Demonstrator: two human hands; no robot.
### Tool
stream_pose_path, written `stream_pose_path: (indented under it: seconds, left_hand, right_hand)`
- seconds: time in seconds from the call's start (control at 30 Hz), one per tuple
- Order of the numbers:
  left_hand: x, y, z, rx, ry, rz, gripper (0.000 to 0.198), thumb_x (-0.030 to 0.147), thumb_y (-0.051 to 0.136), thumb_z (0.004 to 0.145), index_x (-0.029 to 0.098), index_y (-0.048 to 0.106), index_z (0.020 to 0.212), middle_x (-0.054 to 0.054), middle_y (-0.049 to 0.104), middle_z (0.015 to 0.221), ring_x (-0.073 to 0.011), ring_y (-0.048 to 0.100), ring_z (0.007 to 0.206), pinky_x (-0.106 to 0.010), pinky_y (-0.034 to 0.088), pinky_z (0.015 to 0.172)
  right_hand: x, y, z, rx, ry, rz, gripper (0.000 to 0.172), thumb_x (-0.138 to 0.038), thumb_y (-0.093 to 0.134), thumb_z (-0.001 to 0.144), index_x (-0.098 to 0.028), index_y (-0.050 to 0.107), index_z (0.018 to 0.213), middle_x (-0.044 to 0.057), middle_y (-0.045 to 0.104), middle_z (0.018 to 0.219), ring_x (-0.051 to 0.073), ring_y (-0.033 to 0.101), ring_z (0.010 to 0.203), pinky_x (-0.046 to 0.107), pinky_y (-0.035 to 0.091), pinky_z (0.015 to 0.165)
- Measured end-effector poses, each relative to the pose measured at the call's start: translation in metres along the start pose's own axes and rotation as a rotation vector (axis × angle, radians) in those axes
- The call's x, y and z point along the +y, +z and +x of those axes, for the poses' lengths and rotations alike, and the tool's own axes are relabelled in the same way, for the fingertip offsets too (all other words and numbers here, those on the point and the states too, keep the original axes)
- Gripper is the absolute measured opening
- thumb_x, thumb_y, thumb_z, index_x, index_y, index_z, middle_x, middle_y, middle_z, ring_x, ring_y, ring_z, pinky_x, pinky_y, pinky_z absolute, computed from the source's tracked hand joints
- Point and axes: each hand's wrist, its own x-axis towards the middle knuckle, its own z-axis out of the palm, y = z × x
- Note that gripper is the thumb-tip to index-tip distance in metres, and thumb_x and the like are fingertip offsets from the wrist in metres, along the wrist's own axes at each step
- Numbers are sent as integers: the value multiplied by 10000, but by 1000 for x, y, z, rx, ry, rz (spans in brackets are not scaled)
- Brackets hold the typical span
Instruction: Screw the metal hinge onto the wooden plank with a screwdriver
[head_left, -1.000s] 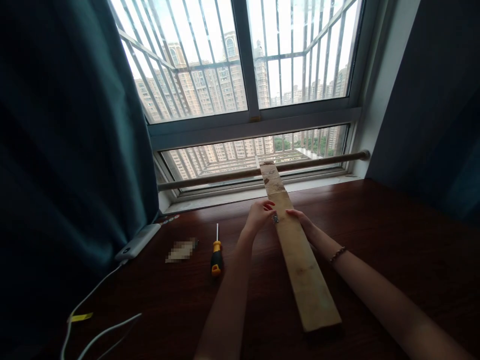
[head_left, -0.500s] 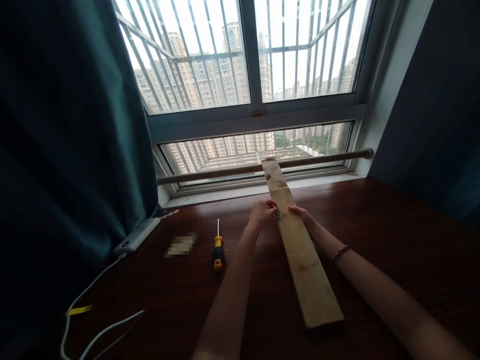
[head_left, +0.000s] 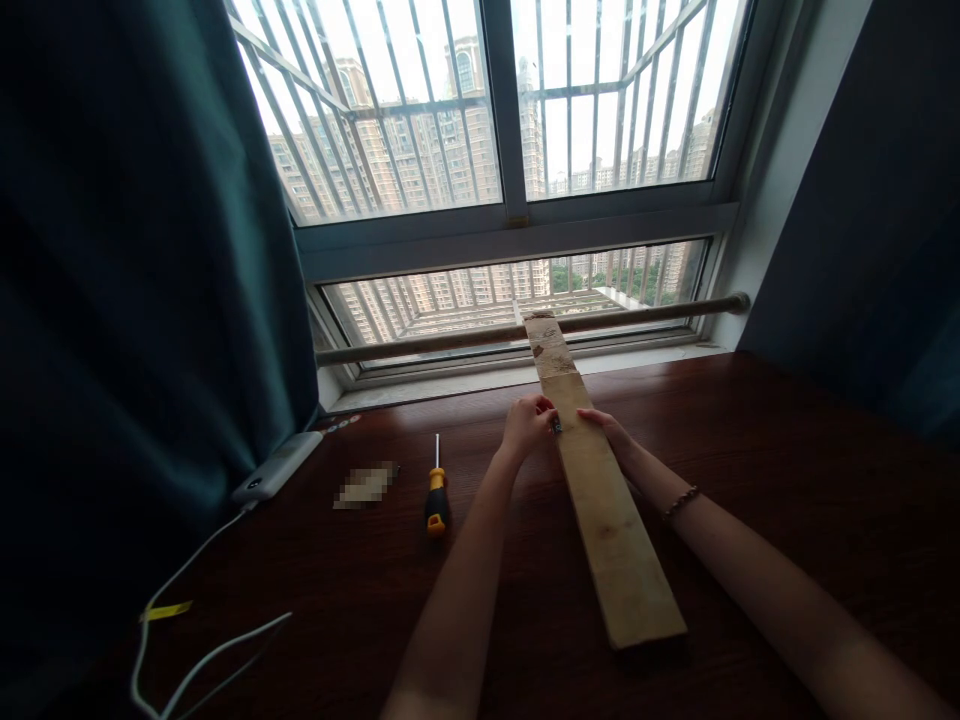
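A long pale wooden plank (head_left: 604, 520) lies lengthwise on the dark table, its far end reaching the rail by the window. My left hand (head_left: 529, 422) is closed in a pinch at the plank's left edge, holding a small shiny metal piece (head_left: 556, 425) whose exact kind is too small to tell. On the opposite edge, my right hand (head_left: 609, 432) grips the plank, thumb on top and the other fingers mostly hidden along its side. A screwdriver (head_left: 436, 500) with a yellow and black handle lies left of my left forearm.
Left of the screwdriver is a blurred-out flat item (head_left: 365, 485). A white power strip-like box (head_left: 277, 468) with a white cable (head_left: 191, 548) sits by the dark curtain (head_left: 247, 250). A metal rail (head_left: 450, 342) crosses in front of the barred window.
Hardly anything differs. Both hands keep their places on the plank and the metal piece, while the whole view has shifted very slightly.
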Motion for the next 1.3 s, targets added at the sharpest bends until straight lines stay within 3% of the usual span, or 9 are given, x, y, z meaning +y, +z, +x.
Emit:
stream_pose_path:
  seconds: [0.2,0.47,0.93,1.3]
  left_hand:
    - [1,-3,-1,-19,132,65,74,129,550,730,152,619,742,-29,623,771,-126,541,710,-241,427,671]
    - [0,-1,-1,2,150,78,38,133,530,751,148,565,751,-40,594,801,-125,529,708,-237,423,663]
    - [1,-6,-2,-44,138,80,73,175,592,723,159,638,778,-17,657,766,-110,554,633,-219,415,619]
    - [-4,1,-6,26,163,276,103,244,530,787,201,594,856,-41,636,876,-158,569,731,-252,397,637]
  right_hand:
    - [-1,3,-3,3,7,-9,374,-405,471,811,-91,601,967,100,673,742,193,613,571,288,500,551]
    - [-1,2,-1,-2,-5,-9,388,-407,471,808,-77,608,960,108,673,753,190,609,572,285,497,555]
    - [2,-5,6,-14,-15,-18,398,-410,465,803,-78,619,960,102,671,748,198,608,578,295,501,557]
    - [-1,4,0,-15,-43,-40,326,-344,440,817,-111,612,967,87,660,715,207,591,596,322,481,601]
